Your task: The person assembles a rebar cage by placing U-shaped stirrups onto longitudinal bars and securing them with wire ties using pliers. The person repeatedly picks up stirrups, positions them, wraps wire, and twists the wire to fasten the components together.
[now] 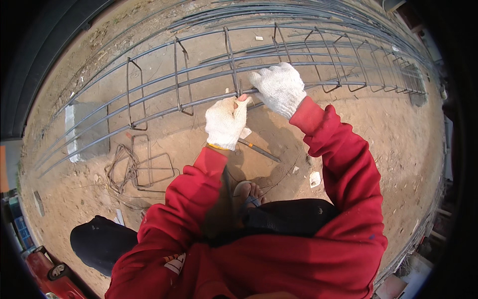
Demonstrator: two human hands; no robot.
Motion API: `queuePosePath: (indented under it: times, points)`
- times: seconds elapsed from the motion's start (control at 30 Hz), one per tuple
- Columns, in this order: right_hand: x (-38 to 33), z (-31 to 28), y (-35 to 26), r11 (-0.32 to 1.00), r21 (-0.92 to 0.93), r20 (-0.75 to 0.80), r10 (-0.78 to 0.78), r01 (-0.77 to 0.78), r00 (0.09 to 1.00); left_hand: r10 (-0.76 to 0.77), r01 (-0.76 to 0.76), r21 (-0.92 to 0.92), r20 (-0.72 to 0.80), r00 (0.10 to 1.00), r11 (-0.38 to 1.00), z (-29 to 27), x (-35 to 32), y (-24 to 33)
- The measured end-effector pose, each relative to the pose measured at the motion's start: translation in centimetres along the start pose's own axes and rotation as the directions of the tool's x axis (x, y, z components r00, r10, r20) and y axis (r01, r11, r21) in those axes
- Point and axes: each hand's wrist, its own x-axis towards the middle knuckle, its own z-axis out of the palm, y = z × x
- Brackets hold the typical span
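A long rebar cage [164,82] of steel bars with rectangular stirrups runs across in front of me. My left hand [225,123], in a white knit glove, is closed at the near lower bar, where a stirrup [230,55] meets it. A bare fingertip shows through that glove. Just to the right, my right hand [281,88], also gloved, has its fingers curled in beside the same joint. What its fingers hold is hidden. Below the cage, on the dirt, lies a thin dark tool with an orange band [259,150].
A concrete block [89,130] is under the cage's left end, another block [413,84] under its right. Loose stirrups and wire [137,167] lie at the left. More long bars [279,17] lie beyond the cage. My sandalled foot [247,192] is close below.
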Motion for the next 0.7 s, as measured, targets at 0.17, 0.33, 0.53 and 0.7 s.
queuePosePath:
  times: [0.17,0.33,0.53,0.7]
  points:
    - [1.7,-0.7,5.0,0.775,0.629,0.369,-0.226,-0.063,0.902,0.012,-0.012,-0.035,-0.006,1.0,0.999,0.2,-0.2,-0.3]
    - [4.4,0.1,6.5,0.776,0.631,0.438,-0.364,0.007,0.822,-0.044,0.044,0.006,0.045,0.998,0.999,0.3,-0.5,-0.4]
    - [5.3,-1.5,5.2,0.847,0.528,0.453,-0.345,0.064,0.822,-0.088,0.088,-0.007,0.044,0.995,0.996,0.0,-0.4,0.2]
    - [4.7,-3.1,3.5,0.946,0.269,0.45,-0.292,0.184,0.844,-0.039,0.039,-0.011,0.025,0.999,0.999,-0.2,-0.5,0.4]
